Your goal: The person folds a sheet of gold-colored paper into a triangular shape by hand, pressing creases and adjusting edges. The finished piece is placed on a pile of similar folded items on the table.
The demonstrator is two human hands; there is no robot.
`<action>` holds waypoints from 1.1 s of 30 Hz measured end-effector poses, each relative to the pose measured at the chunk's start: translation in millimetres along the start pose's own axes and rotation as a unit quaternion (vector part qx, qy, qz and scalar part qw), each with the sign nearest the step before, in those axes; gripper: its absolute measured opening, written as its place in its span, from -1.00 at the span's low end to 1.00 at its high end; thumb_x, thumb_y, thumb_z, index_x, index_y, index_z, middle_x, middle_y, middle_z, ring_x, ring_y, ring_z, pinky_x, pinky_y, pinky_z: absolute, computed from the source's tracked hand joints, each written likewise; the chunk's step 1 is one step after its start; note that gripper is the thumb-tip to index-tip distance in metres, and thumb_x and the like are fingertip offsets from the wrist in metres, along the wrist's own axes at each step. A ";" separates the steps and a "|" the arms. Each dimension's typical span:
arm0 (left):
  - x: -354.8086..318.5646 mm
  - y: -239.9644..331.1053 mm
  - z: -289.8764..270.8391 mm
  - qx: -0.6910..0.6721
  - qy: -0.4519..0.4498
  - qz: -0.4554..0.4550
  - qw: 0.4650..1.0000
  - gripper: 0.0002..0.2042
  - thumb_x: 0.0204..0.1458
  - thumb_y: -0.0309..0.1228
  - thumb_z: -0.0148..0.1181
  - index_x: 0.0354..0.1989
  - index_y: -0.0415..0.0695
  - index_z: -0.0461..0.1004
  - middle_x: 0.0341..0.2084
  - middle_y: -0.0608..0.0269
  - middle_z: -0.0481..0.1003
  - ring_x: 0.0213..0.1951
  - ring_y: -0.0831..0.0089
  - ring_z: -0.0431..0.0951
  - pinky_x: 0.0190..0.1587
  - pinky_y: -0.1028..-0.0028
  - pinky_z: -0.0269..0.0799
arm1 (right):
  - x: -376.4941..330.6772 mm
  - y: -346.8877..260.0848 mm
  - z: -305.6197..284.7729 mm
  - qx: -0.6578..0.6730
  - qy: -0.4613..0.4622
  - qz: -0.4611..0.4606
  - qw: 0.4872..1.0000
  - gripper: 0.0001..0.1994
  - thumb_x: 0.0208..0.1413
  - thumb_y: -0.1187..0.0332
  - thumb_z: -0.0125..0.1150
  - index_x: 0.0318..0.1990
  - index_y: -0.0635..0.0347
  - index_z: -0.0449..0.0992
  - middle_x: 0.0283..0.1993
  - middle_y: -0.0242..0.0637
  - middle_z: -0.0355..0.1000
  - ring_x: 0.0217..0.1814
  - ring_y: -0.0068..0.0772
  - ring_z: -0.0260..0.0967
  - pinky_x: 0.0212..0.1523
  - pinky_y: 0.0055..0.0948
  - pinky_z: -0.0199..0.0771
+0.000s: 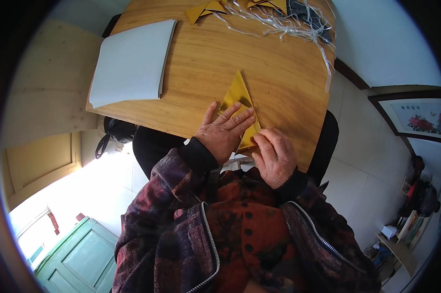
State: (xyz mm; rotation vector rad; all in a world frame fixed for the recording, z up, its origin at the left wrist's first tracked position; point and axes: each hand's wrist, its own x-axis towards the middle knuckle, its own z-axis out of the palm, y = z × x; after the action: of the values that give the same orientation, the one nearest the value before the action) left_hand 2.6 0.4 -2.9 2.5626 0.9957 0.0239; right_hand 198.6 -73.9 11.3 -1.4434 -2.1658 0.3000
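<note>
**Gold sheet takes shape under two hands at the table's near edge**

A person in a dark patterned jacket works a gold sheet (236,89) at the near edge of a wooden table (201,68), right of its middle. The left hand (223,129) lies flat across it, fingers spread, pressing and grasping nothing; the right hand (275,154) is curled in, thumb and fingertips pinching the sheet's near right side.

The sheet is already a long, narrow triangle, its point toward the far edge, so at least one fold appears made. The crease under the right fingers looks unfinished, and how many folds remain cannot be told. Folded gold pieces (198,12) along the far edge suggest others are done, though their full number is cut off. A stack of white-faced sheets (132,61) lies along the left edge; whether it is stock for more folding is unclear.

At the far right corner, clear plastic strips (298,32) tangle beside a dark grey wrapping (303,12), contents not discernible. A black bag (120,130) sits just outside the near left corner, its inside hidden. Well beyond the right edge, a shelf (401,259) carries books and a white box (389,231), its contents unseen.
</note>
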 end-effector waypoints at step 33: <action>-1.6 0.6 0.3 0.014 0.051 0.009 0.999 -0.32 -0.06 -0.27 0.24 0.34 0.08 0.22 0.37 0.43 0.15 0.41 0.38 0.07 0.40 0.02 -0.24 | -21.2 -0.4 22.8 -0.133 -0.071 -0.044 0.988 -0.48 0.02 0.32 0.18 0.22 -0.13 0.40 0.37 -0.19 0.19 0.42 -0.18 0.11 0.32 -0.03 0.13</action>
State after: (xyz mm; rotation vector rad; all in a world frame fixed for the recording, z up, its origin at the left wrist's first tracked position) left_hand 1.8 -1.1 -2.8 2.6175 1.0172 0.1474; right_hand 192.6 -91.0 -13.9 -1.5004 -2.4530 0.0864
